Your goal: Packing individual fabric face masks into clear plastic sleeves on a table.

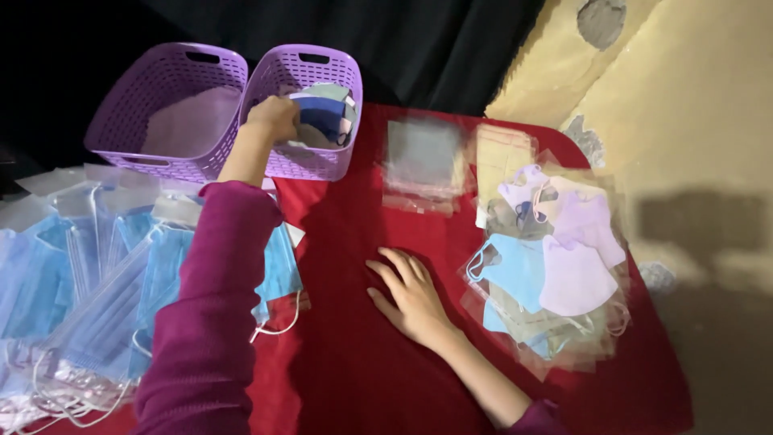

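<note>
At eleven o'clock, my left hand (274, 115) clamped a dark-blue mask (322, 121) inside the right basket (334, 161); right hand (411, 296) lay flat, grip open, on the bench (346, 242). Many packaged masks (555, 266) remained unsorted.

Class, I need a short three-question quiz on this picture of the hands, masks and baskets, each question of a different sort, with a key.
1. True or false: the right hand lies flat on the red cloth.
2. Which purple basket does the left hand reach into: A, left basket; B, right basket?
3. What colour are the flat masks under the left sleeve?

Key: 1 true. 2 B. 3 blue.
</note>
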